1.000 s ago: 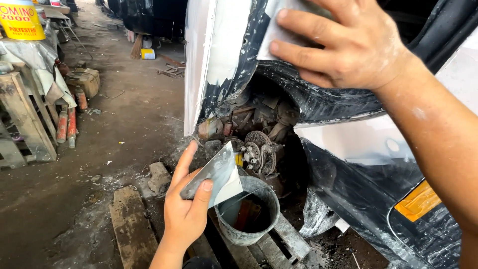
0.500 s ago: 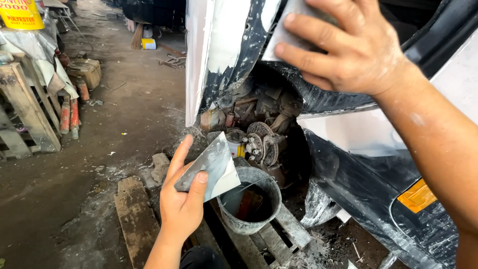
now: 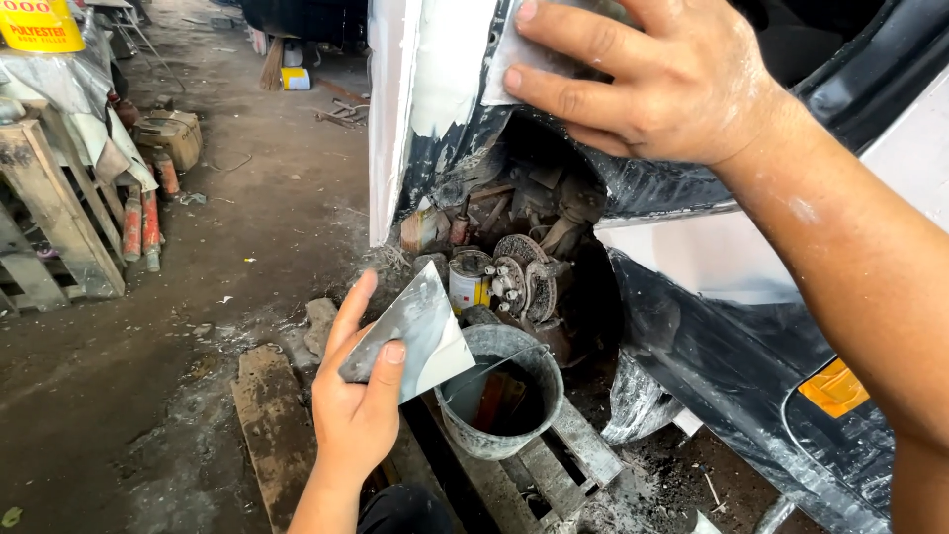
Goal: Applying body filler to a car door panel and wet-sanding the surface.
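My left hand [image 3: 356,405] holds a flat grey metal plate [image 3: 415,331] smeared with pale filler, tilted above a dented grey bucket [image 3: 504,435]. My right hand [image 3: 652,74] presses a sheet of pale sandpaper [image 3: 509,54] flat against the upper edge of a car's wheel arch [image 3: 633,193], which is dark with white filler patches. Inside the arch the bare wheel hub and brake disc [image 3: 519,282] show, with no wheel on them.
The bucket rests on wooden planks [image 3: 573,455]. A small tin can [image 3: 470,282] stands beside the hub. Wooden pallets [image 3: 49,218] and tubes lean at the left. A white panel edge [image 3: 390,119] hangs down. An orange side marker [image 3: 835,386] sits on the body at right.
My left hand with the plate has shifted slightly left and down. My right hand stays pressed on the wheel arch, moved only a little.
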